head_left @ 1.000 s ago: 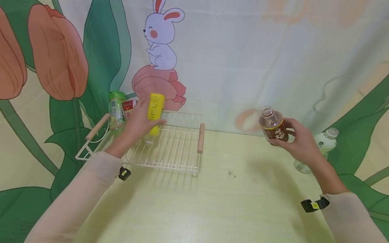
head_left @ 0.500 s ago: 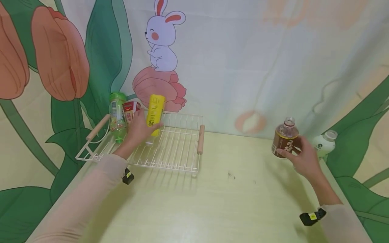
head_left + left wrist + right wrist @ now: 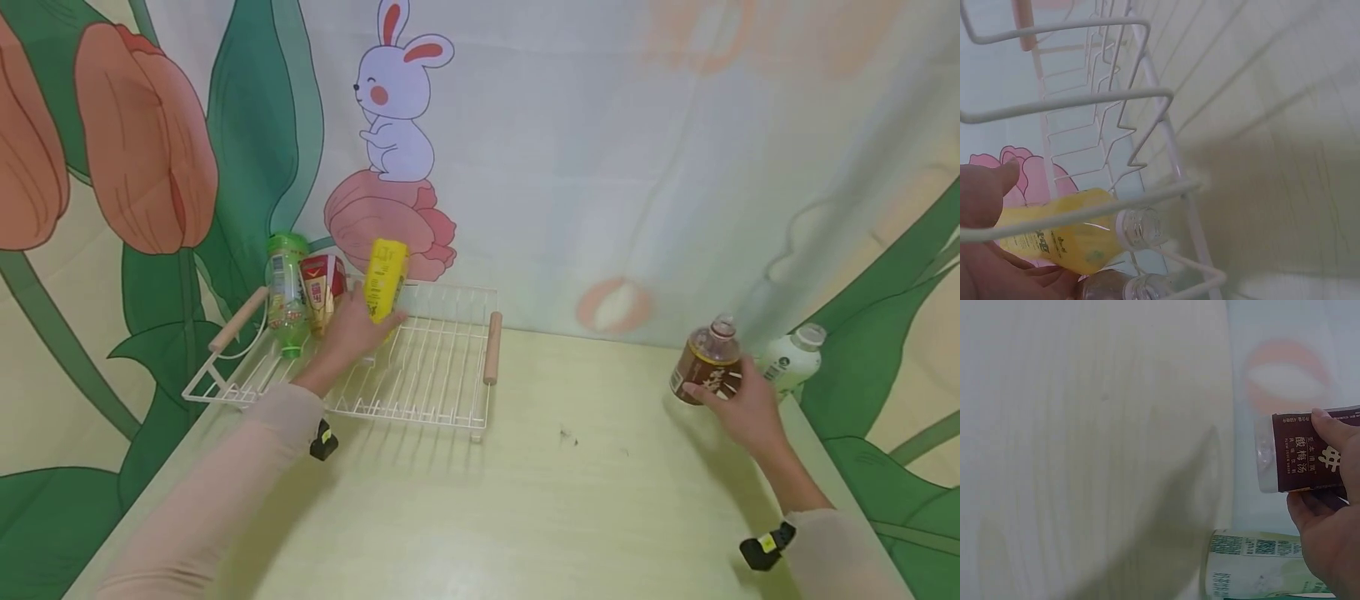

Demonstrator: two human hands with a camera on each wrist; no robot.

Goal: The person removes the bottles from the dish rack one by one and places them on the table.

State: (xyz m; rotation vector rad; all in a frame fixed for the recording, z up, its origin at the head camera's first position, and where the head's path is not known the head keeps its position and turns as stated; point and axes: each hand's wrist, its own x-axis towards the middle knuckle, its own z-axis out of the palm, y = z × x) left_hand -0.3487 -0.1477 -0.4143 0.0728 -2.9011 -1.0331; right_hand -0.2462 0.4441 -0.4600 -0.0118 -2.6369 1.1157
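My left hand grips a yellow bottle standing neck down in a white wire rack. In the left wrist view the bare, capless neck points down among the wires, the thumb on one side and fingers on the other. On the right, my right hand holds a brown-labelled plum juice bottle upright and capless, thumb and fingers around its sides. Its base shows in the right wrist view. Right behind that hand stands a pale green and white bottle.
A green-capped-looking upturned bottle and a red-labelled bottle lean in the rack's left end. Wooden handles flank the rack. A printed curtain hangs behind the pale table.
My right hand has carried the brown bottle rightward and lower, beside the pale green one, and straightened it. My left hand has slid slightly down the yellow bottle, uncovering more of the red-labelled one.
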